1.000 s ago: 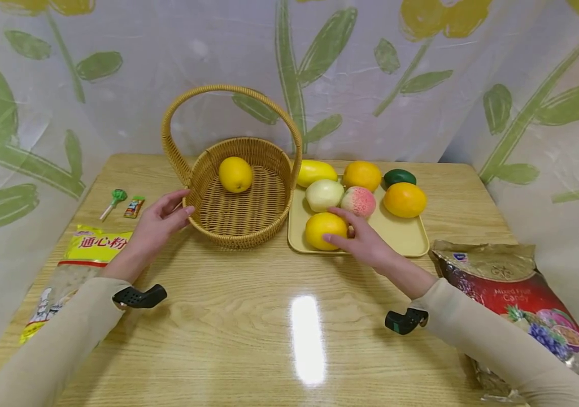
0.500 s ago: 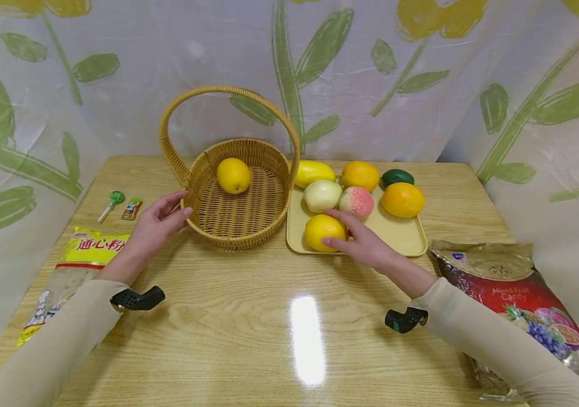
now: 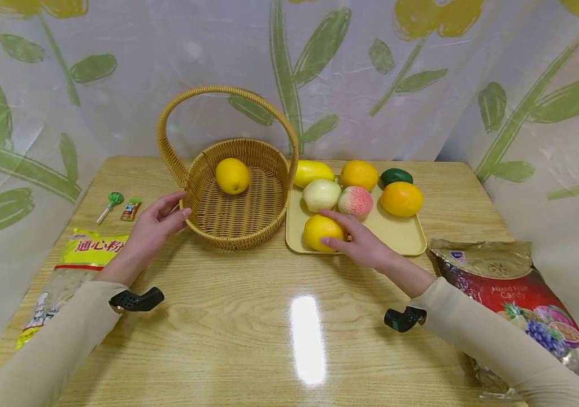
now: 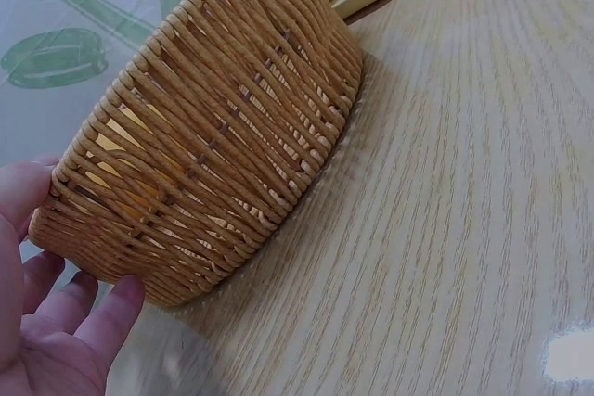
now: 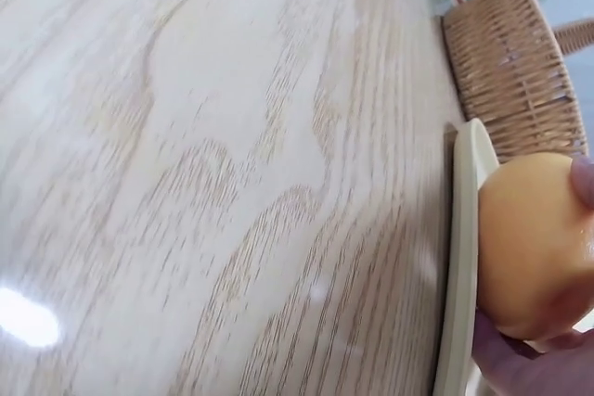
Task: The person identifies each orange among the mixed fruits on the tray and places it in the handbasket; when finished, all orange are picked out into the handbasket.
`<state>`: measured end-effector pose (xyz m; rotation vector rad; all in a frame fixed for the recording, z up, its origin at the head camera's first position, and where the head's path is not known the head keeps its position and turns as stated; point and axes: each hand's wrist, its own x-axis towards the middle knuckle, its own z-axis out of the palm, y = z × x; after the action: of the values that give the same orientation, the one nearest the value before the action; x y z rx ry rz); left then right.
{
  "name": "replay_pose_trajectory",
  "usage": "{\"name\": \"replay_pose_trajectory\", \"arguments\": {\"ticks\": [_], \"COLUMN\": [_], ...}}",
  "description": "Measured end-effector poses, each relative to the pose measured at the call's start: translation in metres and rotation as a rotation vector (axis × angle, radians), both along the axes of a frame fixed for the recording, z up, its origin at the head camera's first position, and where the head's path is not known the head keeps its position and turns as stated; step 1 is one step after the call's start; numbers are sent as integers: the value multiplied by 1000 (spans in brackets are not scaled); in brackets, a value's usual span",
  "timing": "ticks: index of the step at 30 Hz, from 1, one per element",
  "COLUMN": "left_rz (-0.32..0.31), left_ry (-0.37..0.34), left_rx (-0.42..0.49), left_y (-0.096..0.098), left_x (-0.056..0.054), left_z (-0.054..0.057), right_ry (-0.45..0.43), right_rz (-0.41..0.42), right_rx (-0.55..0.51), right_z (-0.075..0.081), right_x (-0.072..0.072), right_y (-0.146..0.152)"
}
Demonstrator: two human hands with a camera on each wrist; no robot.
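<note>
My left hand [image 3: 159, 220] holds the left rim of the wicker basket [image 3: 238, 243], thumb at the rim. Its other fingers [image 4: 111, 317] rest on the woven outer wall in the left wrist view. A yellow fruit [image 3: 232, 176] lies inside the basket, towards the back left. My right hand [image 3: 362, 240] grips a yellow-orange orange [image 3: 320, 233] between thumb and fingers, at the front edge of the pale yellow tray [image 3: 396, 240]. In the right wrist view the orange [image 5: 529, 238] sits close against the tray's rim, with fingertips on two sides of it.
The tray also bears a pale green fruit [image 3: 321, 195], a pink peach [image 3: 356, 202], a long yellow fruit [image 3: 313, 173], orange fruits [image 3: 401, 199] and a dark green one [image 3: 396, 176]. A lollipop [image 3: 114, 198], small packet [image 3: 130, 210], pasta bag [image 3: 81, 254] and candy bag [image 3: 513, 294] flank them.
The head view has shifted very slightly. Both hands keep the same hold, the left on the basket's rim and the right on the orange.
</note>
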<state>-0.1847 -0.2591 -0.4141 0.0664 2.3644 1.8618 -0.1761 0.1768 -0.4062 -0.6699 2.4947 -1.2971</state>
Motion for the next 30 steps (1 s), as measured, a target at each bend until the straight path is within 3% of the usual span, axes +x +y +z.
{"name": "replay_pose_trajectory", "arguments": {"ticks": [14, 20, 30], "left_rz": [2, 6, 1], "left_ry": [5, 6, 9], "left_rx": [25, 22, 12], "left_y": [1, 2, 1], "left_x": [1, 0, 0], "left_z": [1, 2, 1], "right_ry": [91, 166, 327], "right_rz": [-38, -43, 33], "right_rx": [84, 85, 77], "right_z": [8, 31, 71], "right_x": [6, 6, 0], "right_y": [-2, -8, -18]}}
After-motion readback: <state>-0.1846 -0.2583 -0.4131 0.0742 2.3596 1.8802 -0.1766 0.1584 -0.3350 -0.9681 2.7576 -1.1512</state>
